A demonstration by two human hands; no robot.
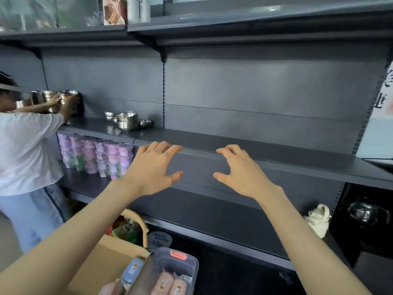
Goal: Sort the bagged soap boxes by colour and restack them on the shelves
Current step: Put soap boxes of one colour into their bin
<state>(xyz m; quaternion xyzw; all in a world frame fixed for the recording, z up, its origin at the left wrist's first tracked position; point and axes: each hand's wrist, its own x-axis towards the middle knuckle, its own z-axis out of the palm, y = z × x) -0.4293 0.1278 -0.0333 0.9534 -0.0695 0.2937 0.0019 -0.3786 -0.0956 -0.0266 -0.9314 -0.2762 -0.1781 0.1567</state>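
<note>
At the far left another person in a white shirt (25, 150) is reaching among shiny steel bowls (127, 120) on the neighbouring bay, and stacked purple-lidded plastic tubs (95, 154) are sitting on the level below them; none of this is bearing on the move; next comes the left hand (153, 165), which is hovering with its fingers spread and relaxed and gripping nothing, the fingertips lying at the front lip of the long dark grey metal shelf (297, 165), though whether they are touching it is not clear; low in the view, beneath and back from both hands, an open brown cardboard carton (102, 262) is holding a blue bagged soap box (131, 271), and just beside it a clear plastic bin with an orange latch (176, 267) is holding pink bagged soap boxes (168, 284), their long axes running roughly away from the wearer toward the shelving; further right the right hand (240, 169) is hanging likewise spread, with nothing in it, at the same shelf lip, well apart from the bin; so the soap is lying down and toward the body from both grips, and the carton and bin are sitting closer to the left forearm than to the right; in my judgement the left hand is better placed to drop back for the first box, taking it across its short sides, while the bare shelf is waiting directly ahead.
</note>
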